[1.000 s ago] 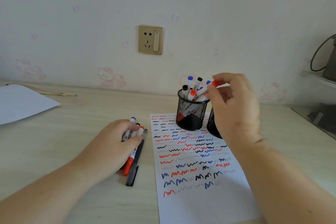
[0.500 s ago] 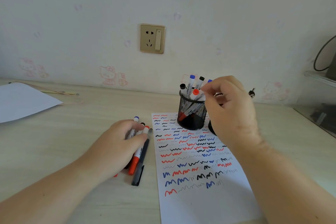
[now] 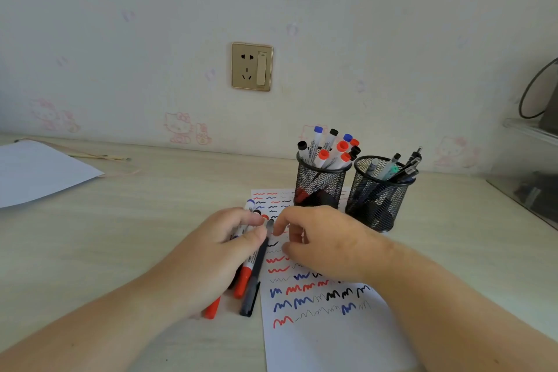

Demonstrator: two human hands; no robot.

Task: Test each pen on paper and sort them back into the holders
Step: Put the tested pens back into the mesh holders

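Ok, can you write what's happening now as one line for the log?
left hand: holds pen bunch on desk | right hand: open, reaching for grey pen | both holders upright, pens inside

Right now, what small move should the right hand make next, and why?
Probably pinch the dark grey pen: the right hand hovers open at its tip, while the left hand holds the untested bunch beside the scribbled paper.
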